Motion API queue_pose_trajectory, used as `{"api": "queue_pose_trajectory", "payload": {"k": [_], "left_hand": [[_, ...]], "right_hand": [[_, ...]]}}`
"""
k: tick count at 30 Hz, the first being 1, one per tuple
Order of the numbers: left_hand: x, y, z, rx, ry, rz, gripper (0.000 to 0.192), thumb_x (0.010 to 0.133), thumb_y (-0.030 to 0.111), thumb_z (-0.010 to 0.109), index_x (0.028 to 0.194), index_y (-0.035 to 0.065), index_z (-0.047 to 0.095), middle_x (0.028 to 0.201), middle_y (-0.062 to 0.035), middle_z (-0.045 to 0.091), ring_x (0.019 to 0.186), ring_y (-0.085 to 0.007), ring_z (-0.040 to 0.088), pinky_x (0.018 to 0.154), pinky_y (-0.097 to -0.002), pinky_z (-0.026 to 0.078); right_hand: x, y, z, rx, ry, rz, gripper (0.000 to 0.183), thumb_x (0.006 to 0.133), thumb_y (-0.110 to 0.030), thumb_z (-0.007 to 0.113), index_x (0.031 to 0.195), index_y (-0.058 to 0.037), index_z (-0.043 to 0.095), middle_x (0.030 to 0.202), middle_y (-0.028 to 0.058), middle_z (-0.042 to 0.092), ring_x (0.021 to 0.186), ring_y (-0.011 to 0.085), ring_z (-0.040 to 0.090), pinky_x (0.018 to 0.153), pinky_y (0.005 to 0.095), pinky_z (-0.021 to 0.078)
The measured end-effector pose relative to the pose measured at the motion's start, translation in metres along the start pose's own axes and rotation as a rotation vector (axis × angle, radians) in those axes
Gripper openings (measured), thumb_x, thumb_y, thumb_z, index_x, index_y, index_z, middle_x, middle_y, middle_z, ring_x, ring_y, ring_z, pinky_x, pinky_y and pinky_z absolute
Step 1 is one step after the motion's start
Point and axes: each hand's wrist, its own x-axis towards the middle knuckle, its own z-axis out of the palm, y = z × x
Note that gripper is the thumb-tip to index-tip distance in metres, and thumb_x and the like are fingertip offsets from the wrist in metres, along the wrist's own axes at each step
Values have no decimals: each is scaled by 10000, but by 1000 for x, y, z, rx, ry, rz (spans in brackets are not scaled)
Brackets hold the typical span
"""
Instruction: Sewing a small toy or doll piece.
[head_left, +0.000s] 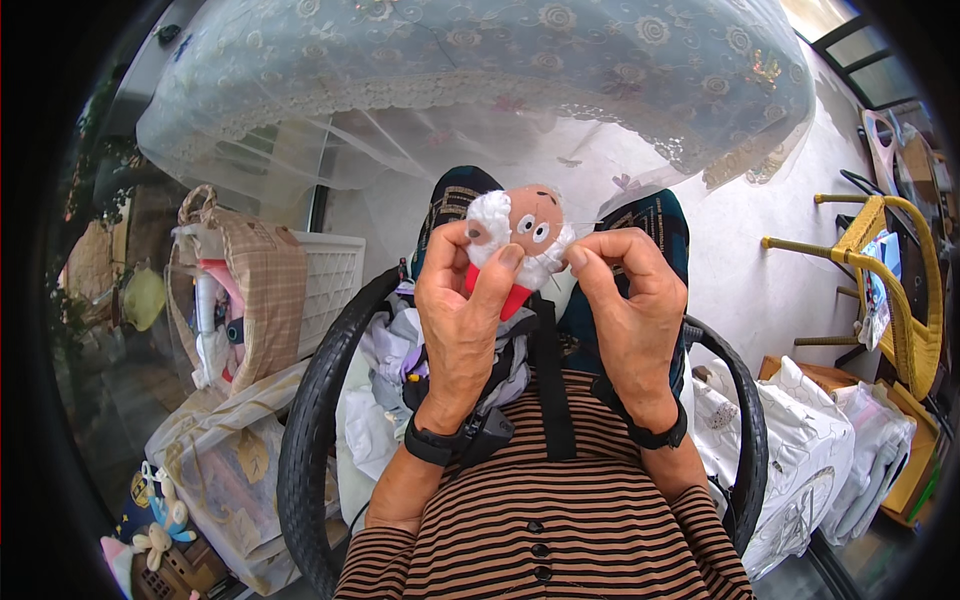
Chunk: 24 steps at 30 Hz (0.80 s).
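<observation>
A small handmade plush doll (534, 217) has a tan face, white oval eyes, fluffy white sides and red cloth below. My left hand (469, 292) grips it from the left, thumb pressed on the front. Thumb and forefinger of my right hand (626, 289) pinch at the fluffy white edge on the doll's right. Something thin like a pin or needle (581, 222) sticks out above those fingertips. A second thin dark tip shows under the white fluff. What exactly lies between the right fingertips is hidden.
A lace-covered table (480, 45) stands ahead. Cloth scraps (394, 352) lie on my lap, inside the black woven chair arm (300, 420). To the left is a plaid fabric bag (270, 277); to the right, a yellow woven chair (915, 300) and a white printed bag (802, 435).
</observation>
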Motion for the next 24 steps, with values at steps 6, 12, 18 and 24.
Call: {"api": "queue_pose_trajectory", "payload": {"k": [6,12,18,24], "left_hand": [[0,3,-2,153,23,102,309,893,200,705,1094,10,566,986,-55,639,858,-95,601,796,-248,496],[-1,3,2,265,36,192,324,864,163,740,1090,10,565,949,-43,627,799,-90,588,717,-231,495],[-3,0,0,323,79,203,332,843,149,759,1079,19,566,931,-48,626,798,-105,594,720,-249,500],[-4,-4,2,343,77,247,333,839,148,761,1075,16,568,922,-50,622,807,-108,594,722,-258,498]], "right_hand": [[-3,-5,-4,-63,59,-166,73,839,-15,709,908,-17,688,849,80,671,731,179,638,656,289,502],[-6,-6,-4,-107,0,-221,100,814,-24,737,904,-29,693,849,73,671,736,178,636,662,299,511],[-7,-5,-1,-185,-1,-246,134,782,-29,763,898,-43,698,844,62,671,746,193,633,666,305,509],[-8,0,1,-235,1,-243,147,759,-3,760,886,-47,700,829,65,661,738,193,631,655,297,499]]}}
